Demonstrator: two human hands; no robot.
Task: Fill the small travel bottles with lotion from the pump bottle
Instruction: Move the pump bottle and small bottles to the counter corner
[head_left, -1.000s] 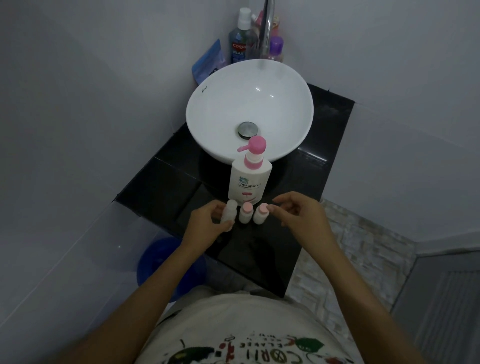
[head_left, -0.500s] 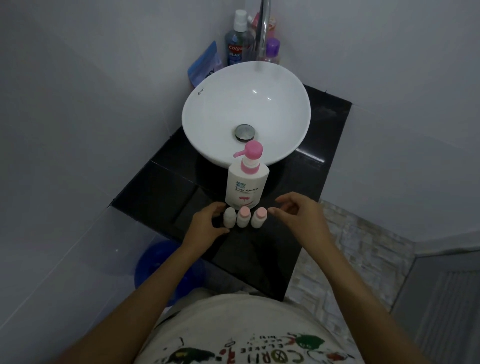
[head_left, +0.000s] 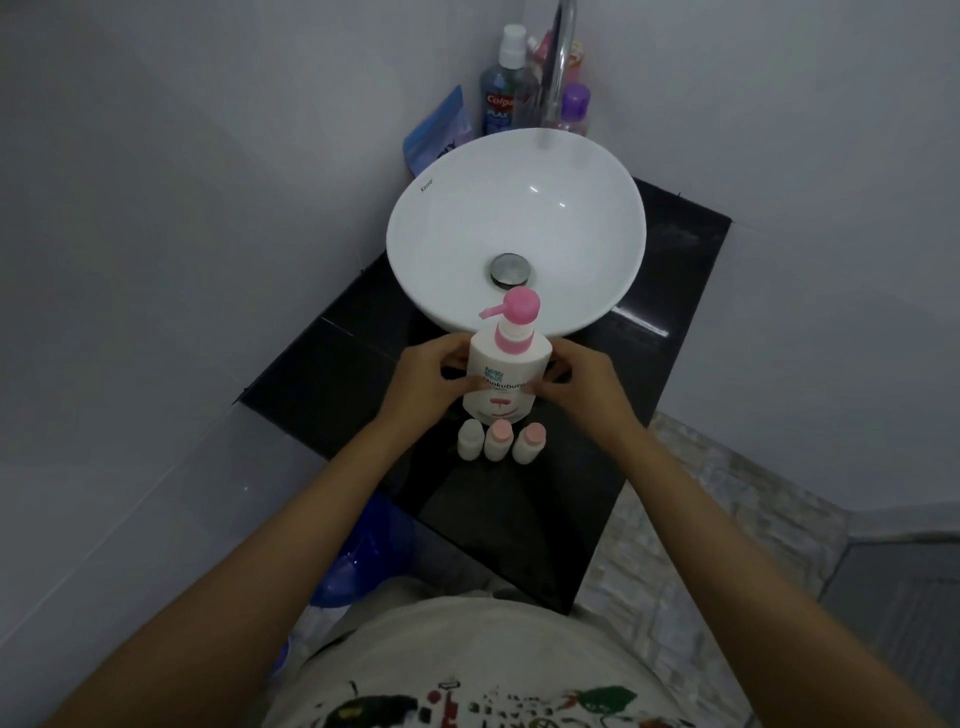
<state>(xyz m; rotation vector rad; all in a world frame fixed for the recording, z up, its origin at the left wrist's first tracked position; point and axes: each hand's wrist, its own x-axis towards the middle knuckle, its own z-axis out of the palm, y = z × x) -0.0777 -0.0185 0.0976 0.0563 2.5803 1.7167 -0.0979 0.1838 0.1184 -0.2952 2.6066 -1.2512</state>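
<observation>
We are gripping white plastic pump bottle with pink pump head (head_left: 506, 371) both sides, left hand (head_left: 434, 384) at 9 o'clock, right hand (head_left: 584, 387) at 3, fingers curled round body, likely steadying it. Three small white travel bottles (head_left: 500, 440) are standing in row at 6 o'clock on black glossy counter (head_left: 332, 374), close for filling.

**Bare arms, printed shirt**

Bare to the elbow and beyond, both forearms, no sleeves in view. No rings, watch or bands to be seen on left hand (head_left: 431, 382) or right hand (head_left: 584, 387). Pale beige shirt (head_left: 467, 660) across the torso, printed low down with small dark letters and green, red and black motifs, partly cut off by the frame's bottom edge.
</observation>
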